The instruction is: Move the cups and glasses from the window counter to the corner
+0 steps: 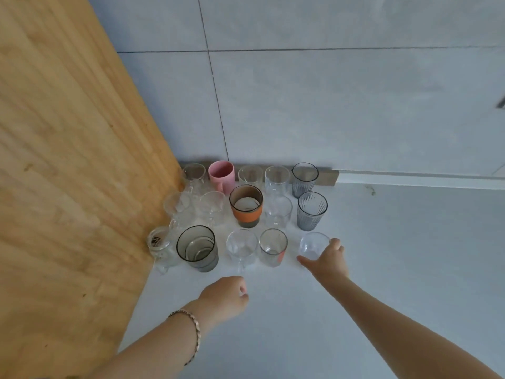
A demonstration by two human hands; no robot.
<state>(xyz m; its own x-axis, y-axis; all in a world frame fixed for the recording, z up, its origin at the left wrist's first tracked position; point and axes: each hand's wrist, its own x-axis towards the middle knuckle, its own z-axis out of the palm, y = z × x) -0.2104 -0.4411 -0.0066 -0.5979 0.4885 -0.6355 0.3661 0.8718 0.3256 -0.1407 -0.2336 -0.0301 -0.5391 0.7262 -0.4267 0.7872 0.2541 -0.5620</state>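
Note:
Several cups and glasses stand in three rows in the corner of a pale counter. Among them are a pink mug, a brown glass with an orange band, two ribbed grey glasses and a large smoky glass. At the right end of the front row my right hand wraps around a small clear glass that rests on the counter. My left hand hovers just in front of a clear handled glass, fingers curled, holding nothing.
A wooden panel forms the left wall of the corner. A grey tiled wall stands behind the rows. A small jar sits against the wood at the front left.

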